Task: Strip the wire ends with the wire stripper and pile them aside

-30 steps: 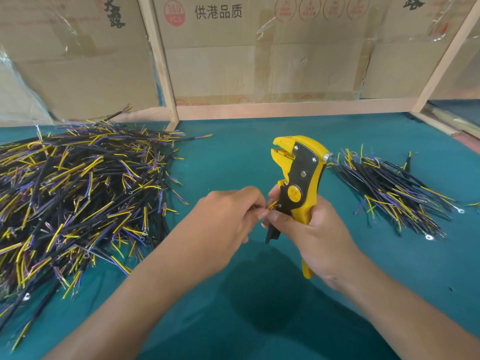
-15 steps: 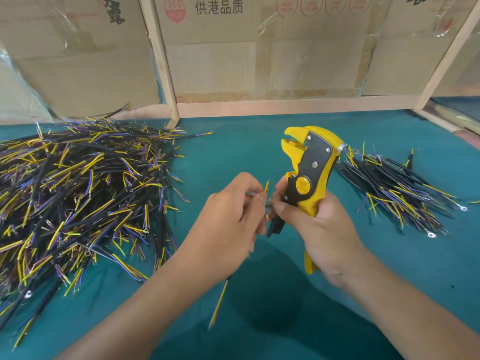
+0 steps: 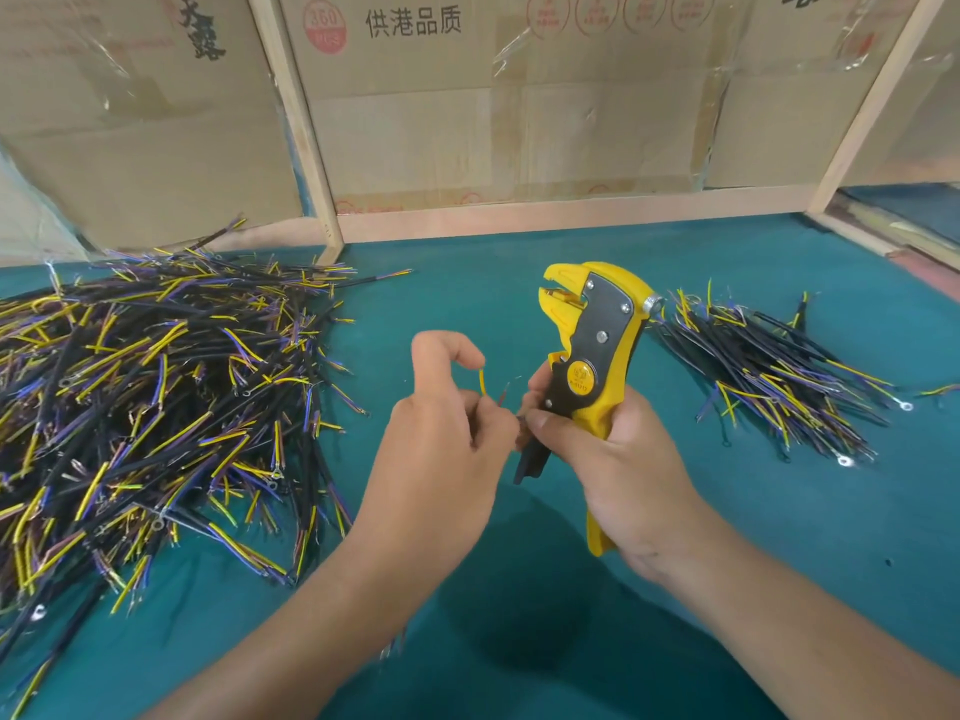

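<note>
The wire sits between your two hands, above the green mat, its yellow end standing up just beside the stripper. Judged light, thin and limp; it will bend and slip, so hold it close behind the end. Your left hand pinches it, forefinger hooked above. Your right hand grips the stripper upright, head open, thumb tip meeting the left fingers. Raw pile lies left; smaller pile right.

Small assembly workshop: heaped wires (cardboard-walled) on teal bench.
</note>
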{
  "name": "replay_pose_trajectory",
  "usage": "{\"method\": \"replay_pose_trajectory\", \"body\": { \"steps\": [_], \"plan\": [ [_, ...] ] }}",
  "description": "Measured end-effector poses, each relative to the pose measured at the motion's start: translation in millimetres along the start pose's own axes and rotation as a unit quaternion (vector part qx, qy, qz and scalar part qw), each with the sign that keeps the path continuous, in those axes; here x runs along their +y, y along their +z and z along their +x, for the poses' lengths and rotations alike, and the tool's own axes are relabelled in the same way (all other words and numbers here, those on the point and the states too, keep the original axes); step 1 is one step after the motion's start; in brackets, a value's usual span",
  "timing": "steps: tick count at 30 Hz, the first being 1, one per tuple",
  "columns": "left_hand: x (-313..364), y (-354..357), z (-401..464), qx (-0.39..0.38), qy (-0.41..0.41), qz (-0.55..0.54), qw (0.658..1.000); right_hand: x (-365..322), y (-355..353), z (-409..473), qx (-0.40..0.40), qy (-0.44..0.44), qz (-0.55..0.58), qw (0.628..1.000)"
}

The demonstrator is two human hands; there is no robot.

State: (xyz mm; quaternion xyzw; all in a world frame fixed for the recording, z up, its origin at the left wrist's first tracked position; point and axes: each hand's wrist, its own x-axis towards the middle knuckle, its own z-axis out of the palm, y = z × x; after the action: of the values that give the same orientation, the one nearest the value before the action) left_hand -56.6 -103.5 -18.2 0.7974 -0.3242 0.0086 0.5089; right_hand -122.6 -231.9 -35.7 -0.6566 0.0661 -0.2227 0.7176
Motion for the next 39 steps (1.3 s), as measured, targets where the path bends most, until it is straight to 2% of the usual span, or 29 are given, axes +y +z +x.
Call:
{"method": "replay_pose_trajectory", "body": {
  "steps": [5, 9, 16, 24, 33, 39],
  "plan": [
    [2, -2, 0, 0.005, 0.059, 0.069, 0.996, 0, 1, 1, 0.002, 0.000, -0.005, 1.000],
    [3, -1, 0, 0.056, 0.070, 0.124, 0.988, -1, 1, 1, 0.009, 0.002, -0.016, 1.000],
    [5, -2, 0, 0.078, 0.096, 0.170, 0.978, -1, -1, 1, 0.010, -0.007, -0.036, 0.999],
    [3, -27, 12, -0.063, 0.148, 0.129, 0.979, -9, -7, 2, 0.032, -0.034, -0.044, 0.998],
    [-9, -27, 17, -0.072, 0.075, -0.053, 0.993, -12, -7, 11, 0.004, -0.029, -0.106, 0.994],
    [-13, -26, 18, -0.089, 0.057, -0.096, 0.990, -8, -7, 14, -0.016, -0.041, -0.089, 0.995]
  ]
}}
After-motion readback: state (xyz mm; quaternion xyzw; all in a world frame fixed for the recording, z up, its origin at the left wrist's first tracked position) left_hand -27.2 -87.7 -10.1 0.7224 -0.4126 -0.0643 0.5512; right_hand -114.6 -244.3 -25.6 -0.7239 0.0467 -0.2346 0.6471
